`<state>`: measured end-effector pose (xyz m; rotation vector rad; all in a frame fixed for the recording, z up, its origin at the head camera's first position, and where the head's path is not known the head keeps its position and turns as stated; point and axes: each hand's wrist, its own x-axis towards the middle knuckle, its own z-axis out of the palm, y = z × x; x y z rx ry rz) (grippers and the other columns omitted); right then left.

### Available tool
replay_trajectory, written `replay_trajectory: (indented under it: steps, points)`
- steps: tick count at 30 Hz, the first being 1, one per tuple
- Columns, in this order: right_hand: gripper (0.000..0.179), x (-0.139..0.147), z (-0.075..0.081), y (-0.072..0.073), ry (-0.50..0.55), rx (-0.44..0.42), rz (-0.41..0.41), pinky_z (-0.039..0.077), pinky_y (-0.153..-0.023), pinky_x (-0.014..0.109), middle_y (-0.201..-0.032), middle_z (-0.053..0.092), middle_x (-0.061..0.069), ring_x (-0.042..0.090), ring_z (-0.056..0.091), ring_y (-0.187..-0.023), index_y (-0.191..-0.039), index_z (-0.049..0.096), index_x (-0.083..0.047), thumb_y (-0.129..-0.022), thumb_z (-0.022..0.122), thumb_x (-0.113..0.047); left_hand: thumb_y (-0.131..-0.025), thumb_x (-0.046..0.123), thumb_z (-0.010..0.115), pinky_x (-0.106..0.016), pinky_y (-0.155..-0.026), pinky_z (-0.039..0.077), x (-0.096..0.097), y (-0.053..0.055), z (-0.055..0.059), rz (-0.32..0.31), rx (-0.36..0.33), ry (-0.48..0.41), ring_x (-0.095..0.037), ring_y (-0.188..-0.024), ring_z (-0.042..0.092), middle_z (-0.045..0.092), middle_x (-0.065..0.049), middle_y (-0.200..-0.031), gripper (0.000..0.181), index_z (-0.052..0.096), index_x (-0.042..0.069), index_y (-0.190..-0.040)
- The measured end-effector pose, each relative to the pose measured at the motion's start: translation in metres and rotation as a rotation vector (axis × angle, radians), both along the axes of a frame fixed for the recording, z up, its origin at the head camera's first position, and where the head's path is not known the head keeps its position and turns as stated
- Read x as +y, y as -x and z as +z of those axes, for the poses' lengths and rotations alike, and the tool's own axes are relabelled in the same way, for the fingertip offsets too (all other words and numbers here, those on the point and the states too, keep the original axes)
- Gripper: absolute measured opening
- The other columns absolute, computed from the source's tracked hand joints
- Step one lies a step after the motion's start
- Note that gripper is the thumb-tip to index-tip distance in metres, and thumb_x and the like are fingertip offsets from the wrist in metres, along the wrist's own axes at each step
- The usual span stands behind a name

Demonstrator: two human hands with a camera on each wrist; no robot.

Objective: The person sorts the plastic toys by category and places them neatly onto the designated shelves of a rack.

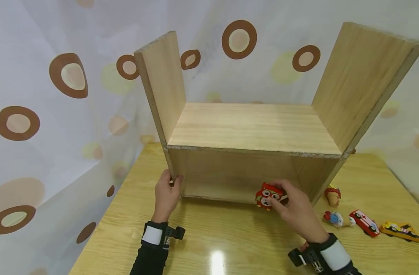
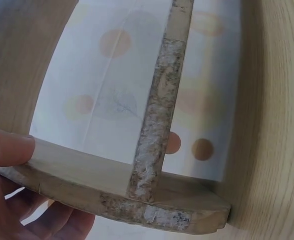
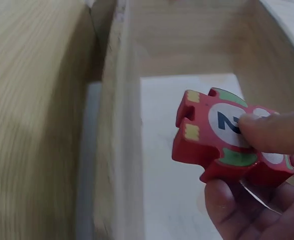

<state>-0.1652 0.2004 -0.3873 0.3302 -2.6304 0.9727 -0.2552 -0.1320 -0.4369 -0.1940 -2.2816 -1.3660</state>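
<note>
Right hand pinches red owl toy at wooden shelf's lower opening, 6 o'clock. Left hand grips shelf's left wall. Ice-cream toy, small figure, red car, yellow car at owl's 3 o'clock, on table.

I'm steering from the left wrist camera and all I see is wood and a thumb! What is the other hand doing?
Observer: The right hand pinches a red owl toy at the front of the wooden shelf's lower opening.
Operator: Is the owl inside yet?
Observer: It is right at the front edge of the bottom board; I cannot tell if it rests on it.
Operator: Are there more toys?
Observer: Yes, on the table to the right lie an ice cream cone toy, a small white figure, a red car and a yellow car.
</note>
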Motion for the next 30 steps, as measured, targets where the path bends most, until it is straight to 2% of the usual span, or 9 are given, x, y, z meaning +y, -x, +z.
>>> replay_trajectory:
  steps: [6,12,21,26,30]
  points:
    - [0.041,-0.046,-0.008,0.031,0.115,-0.011,0.083,0.055,-0.068,0.026,-0.113,0.068,0.018,0.021,0.067,-0.086,-0.128,0.057,-0.002,-0.09,0.071,-0.005,-0.097,0.011,0.061,-0.049,-0.078,0.058,-0.001,0.0,-0.001,0.019,0.0,-0.004,-0.035,-0.104,0.068,0.066,-0.021,-0.114,0.026,0.062,-0.002,-0.119]
    - [0.039,-0.092,-0.014,0.055,0.152,0.01,0.099,0.055,-0.071,0.029,-0.115,0.067,0.015,0.021,0.066,-0.086,-0.125,0.061,-0.005,-0.088,0.071,-0.004,-0.096,0.011,0.061,-0.049,-0.077,0.059,0.0,-0.001,-0.001,0.02,0.004,-0.018,-0.035,-0.102,0.068,0.066,-0.022,-0.112,0.024,0.063,-0.003,-0.116]
    - [0.037,-0.148,-0.027,0.072,0.224,-0.005,0.093,0.05,-0.064,0.024,-0.113,0.069,0.015,0.016,0.063,-0.076,-0.125,0.06,-0.004,-0.09,0.071,-0.009,-0.097,0.011,0.06,-0.045,-0.076,0.058,-0.002,0.0,-0.006,0.025,0.033,-0.021,-0.033,-0.1,0.068,0.067,-0.019,-0.111,0.025,0.064,-0.001,-0.119]
    - [0.031,-0.163,-0.038,0.075,0.246,0.002,0.088,0.049,-0.063,0.022,-0.111,0.07,0.017,0.016,0.063,-0.074,-0.119,0.063,-0.003,-0.089,0.07,-0.007,-0.097,0.009,0.061,-0.045,-0.076,0.058,-0.002,-0.002,-0.007,0.018,0.025,-0.005,-0.033,-0.1,0.068,0.067,-0.019,-0.111,0.025,0.064,-0.001,-0.12]
    - [0.029,-0.169,-0.041,0.08,0.245,0.036,0.086,0.052,-0.066,0.024,-0.111,0.07,0.017,0.019,0.065,-0.078,-0.117,0.064,-0.002,-0.088,0.071,-0.005,-0.096,0.009,0.062,-0.044,-0.075,0.058,0.0,0.0,-0.006,0.01,0.046,0.0,-0.032,-0.099,0.068,0.067,-0.018,-0.109,0.024,0.065,0.0,-0.118]
